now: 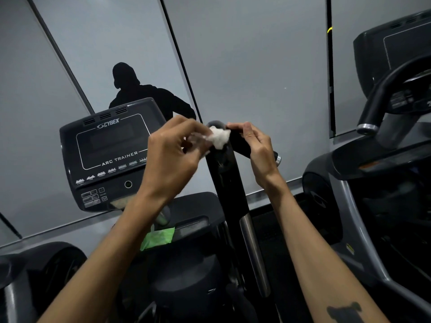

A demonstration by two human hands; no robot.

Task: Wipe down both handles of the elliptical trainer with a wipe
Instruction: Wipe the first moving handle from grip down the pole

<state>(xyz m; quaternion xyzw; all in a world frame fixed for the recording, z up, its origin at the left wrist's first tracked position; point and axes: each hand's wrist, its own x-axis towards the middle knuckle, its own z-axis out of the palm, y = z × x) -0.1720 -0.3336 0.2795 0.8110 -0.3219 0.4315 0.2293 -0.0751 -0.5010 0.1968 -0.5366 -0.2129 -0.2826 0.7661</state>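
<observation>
Two bare forearms reach up from close below, the right one carrying a dark tattoo [345, 311] near the frame's lower edge. Just beyond them, on the machine's ledge, a green packet [161, 236] lies within easy reach, probably the wipe supply, though I can read nothing on it. Higher up, the left hand [172, 155] pinches a crumpled white wipe [219, 137] in curled fingers and presses it against the top of the black handle [224, 173]; the blur there suggests rubbing. The right hand [256, 148] curls round the handle's angled grip beside the wipe, apparently steadying it so the scrubbing gets purchase. Behind and to the left stands the console [109, 155], lettered "CYBEX" and "ARC TRAINER". A second machine [382, 117] sits off to the right. Farthest back, the grey wall panels [256, 54] show a dark silhouette [144, 94].
</observation>
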